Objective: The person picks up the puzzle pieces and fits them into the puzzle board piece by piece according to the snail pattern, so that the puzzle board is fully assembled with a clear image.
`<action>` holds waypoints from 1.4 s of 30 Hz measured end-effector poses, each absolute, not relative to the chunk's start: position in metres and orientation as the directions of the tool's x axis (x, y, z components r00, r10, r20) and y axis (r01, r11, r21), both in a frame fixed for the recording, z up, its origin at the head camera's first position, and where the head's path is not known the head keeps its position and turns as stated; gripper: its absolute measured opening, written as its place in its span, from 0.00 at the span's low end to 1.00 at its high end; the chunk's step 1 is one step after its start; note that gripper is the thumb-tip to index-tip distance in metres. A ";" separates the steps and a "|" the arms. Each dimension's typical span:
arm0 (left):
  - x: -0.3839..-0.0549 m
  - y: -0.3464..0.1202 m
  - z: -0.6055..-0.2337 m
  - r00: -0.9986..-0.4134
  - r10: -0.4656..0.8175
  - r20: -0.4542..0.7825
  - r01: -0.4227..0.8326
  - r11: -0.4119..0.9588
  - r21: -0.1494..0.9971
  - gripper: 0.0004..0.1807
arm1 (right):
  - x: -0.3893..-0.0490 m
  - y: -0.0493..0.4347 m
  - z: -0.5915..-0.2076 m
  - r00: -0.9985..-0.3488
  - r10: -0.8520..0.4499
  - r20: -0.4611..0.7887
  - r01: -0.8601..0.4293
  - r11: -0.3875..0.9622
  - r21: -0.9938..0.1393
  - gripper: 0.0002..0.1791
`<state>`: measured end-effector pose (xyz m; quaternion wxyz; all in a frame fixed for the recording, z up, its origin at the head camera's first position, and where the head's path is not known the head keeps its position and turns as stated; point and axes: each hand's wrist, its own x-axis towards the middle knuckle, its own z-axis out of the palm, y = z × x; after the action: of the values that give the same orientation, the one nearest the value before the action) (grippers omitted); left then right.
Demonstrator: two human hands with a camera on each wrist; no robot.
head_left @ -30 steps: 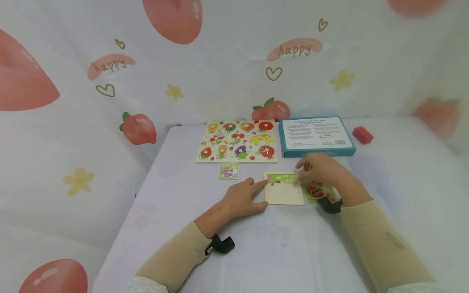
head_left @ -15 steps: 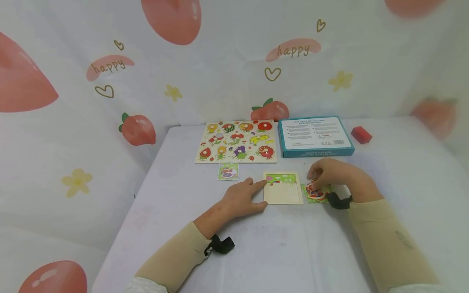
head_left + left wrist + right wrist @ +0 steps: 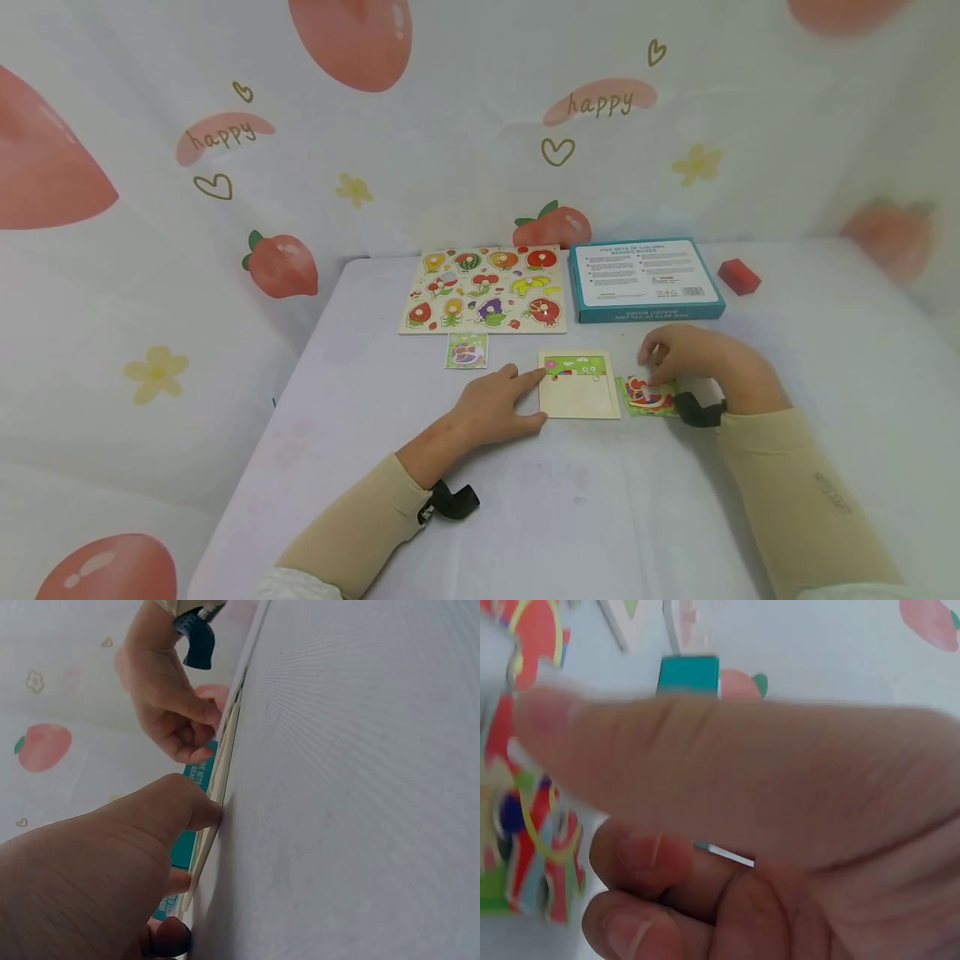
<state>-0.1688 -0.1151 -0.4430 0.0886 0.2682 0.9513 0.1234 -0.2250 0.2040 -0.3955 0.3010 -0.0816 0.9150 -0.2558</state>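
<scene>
My left hand (image 3: 495, 406) rests on the table with index finger and thumb spread, touching the left edge of a small wooden puzzle tray (image 3: 577, 398). A strip of green picture pieces (image 3: 581, 365) fills the tray's upper part; bare wood shows below. Just right of it lies an overlapping pile of red and green puzzle pieces (image 3: 637, 396). My right hand (image 3: 697, 362) hovers over that pile, its thumb (image 3: 551, 724) reaching down onto the pieces and its other fingers loosely bent. No piece shows lifted from the pile.
Behind the tray lie a fruit knob puzzle board (image 3: 510, 287) and a teal box (image 3: 648, 279). A red block (image 3: 739, 277) sits right of the box. A small picture card (image 3: 467, 352) lies in front of the fruit board. A printed cloth (image 3: 450, 125) hangs behind.
My right hand has moved from the tray's upper right corner rightward to the pile, uncovering the top strip and more of the loose pieces. The left hand has stayed at the tray's edge.
</scene>
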 end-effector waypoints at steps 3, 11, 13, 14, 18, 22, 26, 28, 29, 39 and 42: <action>-0.169 -0.115 -0.443 -0.842 0.530 -0.101 0.485 0.825 0.289 0.39 | -0.225 0.196 -0.399 -0.786 -0.326 -0.526 -0.007 0.854 -0.520 0.22; -0.168 -0.115 -0.443 -0.844 0.527 -0.102 0.480 0.826 0.294 0.39 | -0.220 0.182 -0.399 -0.780 -0.347 -0.521 -0.032 0.853 -0.520 0.11; -0.168 -0.115 -0.443 -0.843 0.528 -0.102 0.482 0.825 0.295 0.39 | -0.220 0.182 -0.399 -0.783 -0.341 -0.520 -0.029 0.855 -0.518 0.11; -0.168 -0.116 -0.443 -0.842 0.529 -0.101 0.483 0.825 0.295 0.39 | -0.221 0.182 -0.399 -0.784 -0.340 -0.519 -0.027 0.854 -0.520 0.11; -0.168 -0.116 -0.444 -0.839 0.535 -0.099 0.489 0.821 0.296 0.39 | -0.223 0.186 -0.398 -0.785 -0.340 -0.518 -0.015 0.846 -0.534 0.11; -0.168 -0.116 -0.444 -0.839 0.536 -0.097 0.490 0.820 0.296 0.39 | -0.224 0.194 -0.393 -0.806 -0.351 -0.477 -0.037 0.833 -0.552 0.11; -0.168 -0.116 -0.444 -0.840 0.534 -0.095 0.488 0.820 0.297 0.39 | -0.223 0.202 -0.383 -0.845 -0.370 -0.386 -0.082 0.802 -0.592 0.12; -0.168 -0.116 -0.444 -0.840 0.534 -0.094 0.488 0.820 0.298 0.39 | -0.222 0.206 -0.378 -0.861 -0.376 -0.343 -0.095 0.780 -0.618 0.13; -0.168 -0.116 -0.444 -0.841 0.534 -0.094 0.487 0.821 0.298 0.39 | -0.221 0.208 -0.375 -0.867 -0.378 -0.324 -0.100 0.769 -0.631 0.13; -0.168 -0.116 -0.443 -0.841 0.530 -0.106 0.482 0.824 0.297 0.39 | -0.205 0.217 -0.343 -0.925 -0.347 -0.158 -0.144 0.703 -0.697 0.13; -0.168 -0.116 -0.444 -0.841 0.531 -0.103 0.485 0.824 0.291 0.40 | -0.200 0.216 -0.332 -0.939 -0.315 -0.137 -0.129 0.694 -0.709 0.17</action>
<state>-0.1684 -0.1161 -0.4440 0.0901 0.2672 0.9509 0.1279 -0.1999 0.2159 -0.3318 0.1250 -0.1218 0.9117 -0.3719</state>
